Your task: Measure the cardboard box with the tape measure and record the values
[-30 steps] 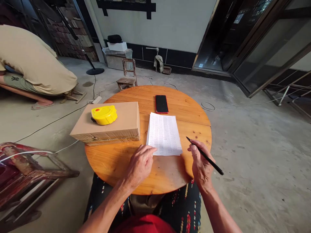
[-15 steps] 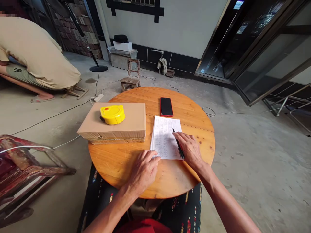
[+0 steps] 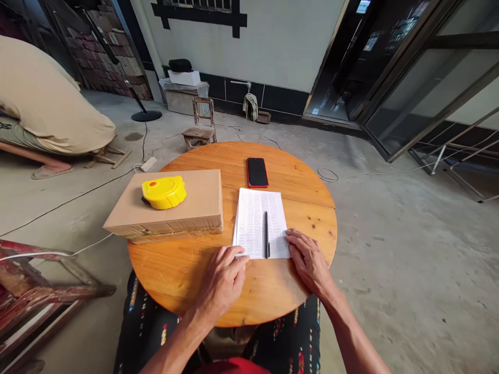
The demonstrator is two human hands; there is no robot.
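A small stack of written-on paper sheets (image 3: 251,223) lies on the round wooden table (image 3: 307,182) in front of me. On top of the sheets rests a black pen (image 3: 266,235), lengthwise and touched by neither hand. My left hand (image 3: 226,275) lies at the lower left corner of the paper, fingers stretched out with the tips on its edge. At the right edge of the paper, my right hand (image 3: 310,259) rests on the tabletop with its fingers extended and nothing held.
Left of the paper, a cardboard box (image 3: 195,192) carries a yellow tape measure (image 3: 166,192). A red-edged phone (image 3: 257,172) lies beyond the sheets. A small wooden chair (image 3: 200,132) stands behind the table. Far left, a person (image 3: 47,98) bends over on a low stool.
My right hand has let go of the pen and moved to the paper's right edge. The pen now lies on the sheets. The whole view has shifted slightly.
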